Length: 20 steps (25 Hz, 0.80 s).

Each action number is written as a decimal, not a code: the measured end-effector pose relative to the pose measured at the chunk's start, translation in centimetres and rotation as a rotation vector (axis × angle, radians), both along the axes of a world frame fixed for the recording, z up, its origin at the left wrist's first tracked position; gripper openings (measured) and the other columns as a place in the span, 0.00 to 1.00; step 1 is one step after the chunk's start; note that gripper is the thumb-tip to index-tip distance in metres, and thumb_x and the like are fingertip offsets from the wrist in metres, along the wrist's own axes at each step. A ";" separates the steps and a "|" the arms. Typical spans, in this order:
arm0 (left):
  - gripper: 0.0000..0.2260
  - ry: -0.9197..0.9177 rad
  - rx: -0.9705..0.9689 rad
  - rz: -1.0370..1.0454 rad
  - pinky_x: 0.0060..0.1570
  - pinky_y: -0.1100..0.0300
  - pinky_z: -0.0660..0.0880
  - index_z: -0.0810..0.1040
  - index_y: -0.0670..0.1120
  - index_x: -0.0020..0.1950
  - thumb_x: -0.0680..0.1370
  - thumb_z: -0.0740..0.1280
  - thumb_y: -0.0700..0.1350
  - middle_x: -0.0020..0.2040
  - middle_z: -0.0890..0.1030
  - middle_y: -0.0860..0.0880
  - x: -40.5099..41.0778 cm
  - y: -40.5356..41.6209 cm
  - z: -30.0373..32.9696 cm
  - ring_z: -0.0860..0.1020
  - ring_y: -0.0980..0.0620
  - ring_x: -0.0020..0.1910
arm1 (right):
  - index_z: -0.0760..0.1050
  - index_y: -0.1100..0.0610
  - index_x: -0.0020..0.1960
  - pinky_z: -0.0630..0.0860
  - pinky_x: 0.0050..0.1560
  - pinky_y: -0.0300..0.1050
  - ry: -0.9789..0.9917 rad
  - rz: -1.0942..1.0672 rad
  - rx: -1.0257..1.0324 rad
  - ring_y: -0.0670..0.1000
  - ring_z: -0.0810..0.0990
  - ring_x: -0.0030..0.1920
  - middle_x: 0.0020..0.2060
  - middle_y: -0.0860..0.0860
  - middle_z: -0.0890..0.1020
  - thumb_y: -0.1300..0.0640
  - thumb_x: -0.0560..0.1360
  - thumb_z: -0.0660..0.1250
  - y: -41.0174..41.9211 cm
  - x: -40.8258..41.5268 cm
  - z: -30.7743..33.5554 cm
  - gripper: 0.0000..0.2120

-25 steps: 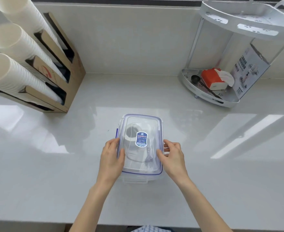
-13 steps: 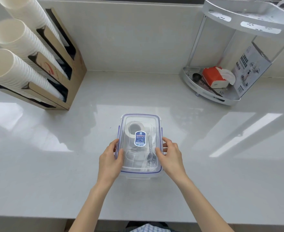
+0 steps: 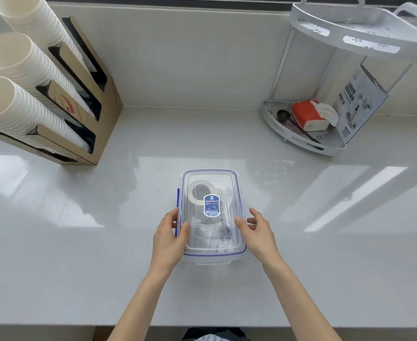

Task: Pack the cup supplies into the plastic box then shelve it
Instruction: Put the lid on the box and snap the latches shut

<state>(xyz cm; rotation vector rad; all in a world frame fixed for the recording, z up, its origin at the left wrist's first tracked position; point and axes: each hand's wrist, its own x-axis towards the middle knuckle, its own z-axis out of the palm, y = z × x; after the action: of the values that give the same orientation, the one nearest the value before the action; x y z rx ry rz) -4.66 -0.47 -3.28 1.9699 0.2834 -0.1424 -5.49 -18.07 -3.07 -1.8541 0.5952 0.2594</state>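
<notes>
A clear plastic box (image 3: 212,258) with a blue-trimmed lid and a blue label stands on the white counter just in front of me. Through the lid I see a white paper cup (image 3: 200,190) lying inside, with other small items too blurred to name. My left hand (image 3: 170,239) grips the box's left side, thumb on the lid, fingers over the blue side clip. My right hand (image 3: 259,235) is at the right side. Its thumb touches the lid's edge and its fingers are spread, off the wall.
A cardboard cup dispenser (image 3: 104,114) with three stacks of white paper cups (image 3: 18,112) stands at the back left. A white two-tier corner shelf (image 3: 308,143) stands at the back right. It holds a red tissue pack (image 3: 306,114), a black scoop (image 3: 282,115) and a printed carton (image 3: 360,99).
The lid has gone from tilted to flat on the box. My right fingers have come off the box's side and spread. The left hand stays on the left clip.
</notes>
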 end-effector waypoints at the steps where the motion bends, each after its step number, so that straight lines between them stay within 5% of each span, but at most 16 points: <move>1: 0.17 0.006 -0.006 0.002 0.49 0.63 0.70 0.69 0.45 0.65 0.76 0.62 0.40 0.60 0.75 0.48 0.0 0.1 -0.2 0.72 0.50 0.54 | 0.57 0.58 0.72 0.66 0.60 0.42 0.061 -0.009 0.072 0.53 0.70 0.65 0.66 0.55 0.69 0.47 0.75 0.62 -0.2 0.0 -0.3 0.31; 4: 0.17 0.008 -0.007 0.008 0.61 0.51 0.70 0.67 0.45 0.66 0.76 0.61 0.41 0.65 0.72 0.46 -0.1 0.0 -0.6 0.70 0.48 0.61 | 0.63 0.61 0.69 0.70 0.66 0.48 0.170 0.006 0.210 0.53 0.73 0.64 0.65 0.53 0.74 0.32 0.64 0.64 -0.7 -0.1 -0.8 0.44; 7: 0.18 0.076 -0.096 0.011 0.60 0.53 0.69 0.64 0.49 0.67 0.77 0.60 0.43 0.63 0.69 0.49 -0.2 -0.1 -0.2 0.67 0.50 0.65 | 0.74 0.62 0.59 0.76 0.46 0.38 0.055 -0.092 0.191 0.51 0.79 0.48 0.49 0.53 0.81 0.45 0.71 0.66 -0.3 -0.1 -0.8 0.24; 11: 0.19 0.193 -0.316 0.018 0.53 0.63 0.68 0.63 0.52 0.67 0.78 0.60 0.44 0.61 0.71 0.46 -0.3 0.2 0.2 0.68 0.52 0.64 | 0.71 0.59 0.62 0.76 0.55 0.49 -0.052 -0.163 0.116 0.54 0.79 0.50 0.52 0.55 0.80 0.52 0.72 0.68 0.0 -0.2 -0.8 0.21; 14: 0.18 0.215 -0.350 0.029 0.44 0.66 0.69 0.63 0.50 0.67 0.78 0.60 0.45 0.63 0.74 0.44 -0.3 0.3 0.3 0.72 0.51 0.55 | 0.70 0.58 0.62 0.73 0.53 0.44 -0.127 -0.120 -0.012 0.51 0.75 0.49 0.50 0.51 0.77 0.54 0.74 0.65 0.8 -0.5 -0.5 0.18; 20: 0.18 0.217 -0.381 0.036 0.52 0.60 0.66 0.64 0.47 0.67 0.77 0.61 0.46 0.66 0.72 0.46 -0.4 0.4 -0.2 0.72 0.51 0.57 | 0.71 0.60 0.63 0.72 0.55 0.45 -0.201 -0.029 -0.270 0.57 0.77 0.53 0.53 0.57 0.81 0.55 0.77 0.59 1.5 -0.3 -0.6 0.17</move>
<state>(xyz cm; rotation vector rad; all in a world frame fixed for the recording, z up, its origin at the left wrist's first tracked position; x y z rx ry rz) -5.06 -0.06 -3.44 1.5717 0.4015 -0.3615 -5.82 -16.59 -3.70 -2.0982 0.5375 -0.0295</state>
